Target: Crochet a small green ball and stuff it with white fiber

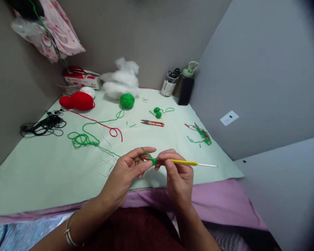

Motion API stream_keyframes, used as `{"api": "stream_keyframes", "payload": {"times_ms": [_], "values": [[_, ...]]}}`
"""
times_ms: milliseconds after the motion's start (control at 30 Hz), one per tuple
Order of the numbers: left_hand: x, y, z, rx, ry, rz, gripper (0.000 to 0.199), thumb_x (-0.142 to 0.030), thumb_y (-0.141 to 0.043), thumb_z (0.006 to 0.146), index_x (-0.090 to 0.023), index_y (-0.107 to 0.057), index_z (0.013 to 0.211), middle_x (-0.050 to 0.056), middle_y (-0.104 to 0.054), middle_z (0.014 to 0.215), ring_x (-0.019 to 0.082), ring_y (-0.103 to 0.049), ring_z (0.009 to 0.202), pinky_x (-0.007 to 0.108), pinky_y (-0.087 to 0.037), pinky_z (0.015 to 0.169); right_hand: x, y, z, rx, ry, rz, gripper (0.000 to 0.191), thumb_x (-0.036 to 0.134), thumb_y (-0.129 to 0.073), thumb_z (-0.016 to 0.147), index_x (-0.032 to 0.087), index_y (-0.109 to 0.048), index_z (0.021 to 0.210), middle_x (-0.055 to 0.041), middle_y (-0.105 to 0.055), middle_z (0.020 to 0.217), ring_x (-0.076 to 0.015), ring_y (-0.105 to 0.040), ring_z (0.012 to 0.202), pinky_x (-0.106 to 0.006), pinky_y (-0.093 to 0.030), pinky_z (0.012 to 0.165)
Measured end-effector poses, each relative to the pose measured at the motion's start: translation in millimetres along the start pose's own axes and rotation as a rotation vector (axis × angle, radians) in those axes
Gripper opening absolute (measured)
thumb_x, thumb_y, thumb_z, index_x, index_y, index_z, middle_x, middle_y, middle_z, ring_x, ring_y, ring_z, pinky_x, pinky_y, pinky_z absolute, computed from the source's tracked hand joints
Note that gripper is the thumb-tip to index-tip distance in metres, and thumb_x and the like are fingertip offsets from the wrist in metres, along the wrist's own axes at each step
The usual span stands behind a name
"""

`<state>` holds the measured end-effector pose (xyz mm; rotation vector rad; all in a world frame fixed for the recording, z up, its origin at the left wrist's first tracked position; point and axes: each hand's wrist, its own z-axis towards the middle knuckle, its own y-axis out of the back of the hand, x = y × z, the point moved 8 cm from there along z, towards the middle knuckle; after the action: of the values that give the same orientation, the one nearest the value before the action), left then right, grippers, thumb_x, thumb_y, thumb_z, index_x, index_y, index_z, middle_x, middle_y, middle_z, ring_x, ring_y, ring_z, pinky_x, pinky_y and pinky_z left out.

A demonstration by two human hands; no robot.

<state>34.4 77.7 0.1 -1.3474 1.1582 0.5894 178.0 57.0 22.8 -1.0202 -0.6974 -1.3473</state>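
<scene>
Between the fingers of my left hand (127,170) is a small green crochet piece (154,161), pinched by thumb and fingertips. Green yarn runs over the raised index finger and trails left to a loose tangle of green yarn (83,140). My right hand (180,174) grips a crochet hook (184,162) by its yellow handle. One metal tip of the hook lies at the green piece; the other points right into the air. Both hands are close together above the front part of the table (68,177). Some stitches are hidden by my fingers.
Orange thread snips (153,123) lie beyond my hands, near two small green balls (157,112). Farther back are a green yarn ball (127,101), white stuffing (121,82) and red yarn (77,101). Black cord (45,124) lies left, yarn scraps (202,134) right. A phone (186,91) leans against a bottle.
</scene>
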Motion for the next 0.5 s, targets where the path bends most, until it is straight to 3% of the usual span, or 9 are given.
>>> {"api": "stream_keyframes", "payload": {"times_ms": [300,500], "values": [[-8.1,2.7,-7.5,-0.058,-0.038,-0.056,0.022,-0.032,-0.087,0.082,-0.030,-0.085,0.103,-0.004,-0.058,0.080,-0.001,-0.037,0.051,0.017,-0.027,0.051,10.1,-1.9,-3.2,-0.043,0.028,0.085,0.022,0.022,-0.057,0.104,0.026,-0.078,0.103,-0.0027,-0.068,0.093,-0.0136,-0.068,0.077,-0.029,-0.057,0.067],[-3.4,3.1,-7.3,-0.050,-0.023,-0.059,0.026,-0.031,-0.086,0.084,-0.031,-0.083,0.110,-0.003,-0.058,0.090,-0.003,-0.034,0.050,0.016,-0.024,0.048,21.9,-3.0,-9.2,-0.072,0.205,-0.197,0.024,0.016,-0.056,0.103,0.027,-0.077,0.108,-0.0027,-0.070,0.090,-0.0171,-0.067,0.082,-0.034,-0.055,0.072]]}}
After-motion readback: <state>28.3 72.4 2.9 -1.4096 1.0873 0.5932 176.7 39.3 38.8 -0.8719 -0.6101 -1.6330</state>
